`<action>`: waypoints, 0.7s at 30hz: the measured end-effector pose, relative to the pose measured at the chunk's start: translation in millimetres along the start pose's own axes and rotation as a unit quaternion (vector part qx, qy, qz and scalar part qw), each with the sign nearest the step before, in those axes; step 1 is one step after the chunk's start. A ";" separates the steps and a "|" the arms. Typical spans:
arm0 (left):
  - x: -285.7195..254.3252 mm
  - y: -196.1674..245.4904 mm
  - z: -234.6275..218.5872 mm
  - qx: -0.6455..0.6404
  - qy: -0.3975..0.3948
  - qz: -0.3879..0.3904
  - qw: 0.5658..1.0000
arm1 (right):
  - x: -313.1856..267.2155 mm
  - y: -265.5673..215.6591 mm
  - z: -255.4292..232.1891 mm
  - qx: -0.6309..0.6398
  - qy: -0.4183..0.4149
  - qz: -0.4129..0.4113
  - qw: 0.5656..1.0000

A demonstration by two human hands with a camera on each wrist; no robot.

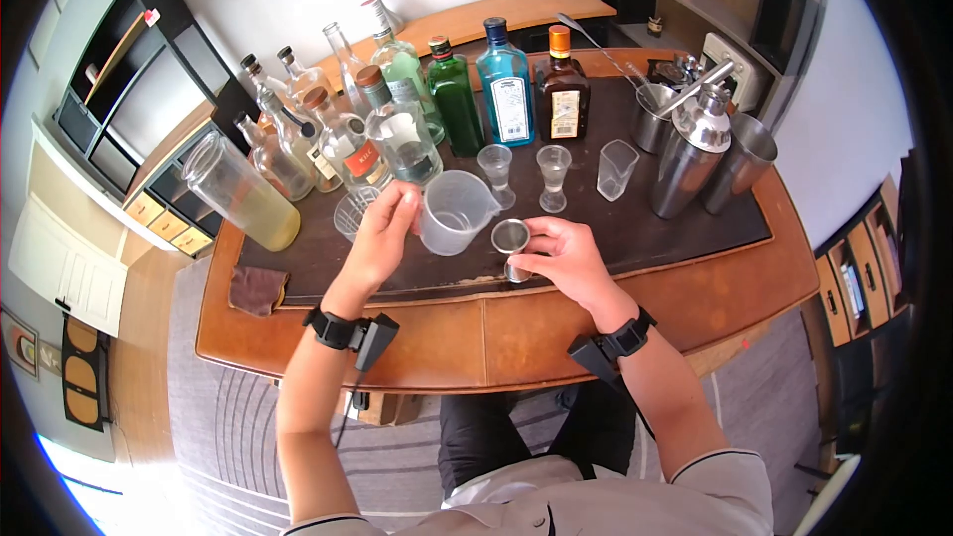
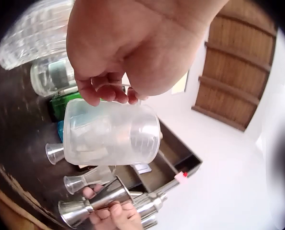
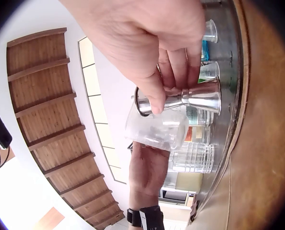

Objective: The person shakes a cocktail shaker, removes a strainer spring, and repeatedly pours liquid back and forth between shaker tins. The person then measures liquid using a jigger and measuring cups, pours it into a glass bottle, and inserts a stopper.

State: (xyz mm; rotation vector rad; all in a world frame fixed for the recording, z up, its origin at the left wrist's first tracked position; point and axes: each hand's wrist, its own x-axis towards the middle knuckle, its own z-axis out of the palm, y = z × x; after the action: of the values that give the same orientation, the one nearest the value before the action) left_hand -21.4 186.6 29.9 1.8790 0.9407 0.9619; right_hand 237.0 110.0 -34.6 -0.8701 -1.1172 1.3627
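Observation:
My left hand grips a translucent plastic measuring cup at its left side, holding it above the dark mat with the mouth up. The cup looks empty in the left wrist view. In my right hand, a steel double-ended jigger is pinched around its middle between thumb and fingers. The jigger stands roughly upright just right of the measuring cup and lower, its larger cup on top. Two clear hourglass-shaped jiggers stand on the mat behind the hands.
Several liquor bottles line the back and left. A tall glass pitcher with yellowish liquid stands far left, near a folded brown cloth. At right are a steel shaker, metal tins and a small clear container. Leather trim edges the table.

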 end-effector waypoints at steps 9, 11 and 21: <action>-18.4 -75.2 35.7 -0.279 0.123 -0.050 0.951 | 3.4 -7.5 -8.9 -0.021 0.036 -0.023 0.999; -20.6 -79.3 37.7 -0.289 0.127 -0.048 0.948 | 4.5 -10.6 -14.7 -0.034 0.060 -0.042 0.997; -27.6 -85.1 46.6 -0.272 0.130 -0.071 0.951 | 9.9 -36.6 -38.7 -0.103 0.076 -0.052 0.990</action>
State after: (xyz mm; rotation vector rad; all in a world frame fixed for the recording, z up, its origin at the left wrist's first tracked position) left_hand -13.9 181.9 -70.6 1.2271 0.8384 1.2505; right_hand 283.3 122.8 -9.6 -1.0318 -1.1826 1.0892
